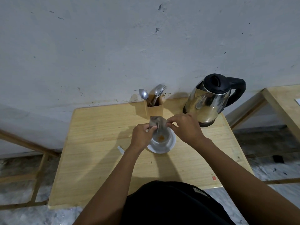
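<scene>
A small grey sachet hangs over a white cup that stands on a white saucer on the wooden table. My left hand pinches the sachet's left side. My right hand pinches its upper right corner. A small heap of orange-brown powder lies in the bottom of the cup. The sachet's lower end is blurred.
A steel electric kettle with a black lid and handle stands at the back right. A wooden holder with spoons and a fork stands by the wall. A small white scrap lies left of the saucer. Another table is at right.
</scene>
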Available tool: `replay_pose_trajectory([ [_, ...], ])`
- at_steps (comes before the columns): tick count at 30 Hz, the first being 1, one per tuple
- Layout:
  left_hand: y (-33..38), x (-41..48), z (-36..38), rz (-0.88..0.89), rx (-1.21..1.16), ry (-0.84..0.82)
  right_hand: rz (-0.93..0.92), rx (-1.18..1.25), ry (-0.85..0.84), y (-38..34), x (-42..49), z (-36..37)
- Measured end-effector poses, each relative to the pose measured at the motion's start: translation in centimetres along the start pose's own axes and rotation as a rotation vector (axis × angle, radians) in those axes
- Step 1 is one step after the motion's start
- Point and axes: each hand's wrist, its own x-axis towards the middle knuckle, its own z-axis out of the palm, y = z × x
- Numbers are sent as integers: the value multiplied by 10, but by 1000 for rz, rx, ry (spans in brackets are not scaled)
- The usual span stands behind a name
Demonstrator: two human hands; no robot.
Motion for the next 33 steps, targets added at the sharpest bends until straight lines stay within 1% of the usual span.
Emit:
replay_pose_trajectory([
  [4,0,0,2,19,-23,-13,58,-24,74,-1,-3,1],
  [9,5,-4,-2,65,-83,18,65,-20,57,3,-4,0],
  [11,4,-3,-3,89,-66,29,73,-7,35,2,-4,1],
  [14,5,-3,-5,105,-38,33,99,22,50,2,-4,2],
  [17,9,-5,-5,125,2,63,104,68,13,1,-4,1],
  [20,10,-6,-6,131,-4,85,134,66,41,2,-4,-1],
  [22,9,-6,-6,131,-10,88,147,77,6,2,-3,-1],
  [25,8,-6,-6,122,-16,78,180,106,68,4,-4,0],
  [28,5,-4,-5,107,-24,85,182,148,10,8,-4,1],
  [31,3,-3,-4,102,-22,61,183,173,34,8,-4,0],
  [33,4,-3,-2,103,-39,49,160,165,-23,2,-6,1],
])
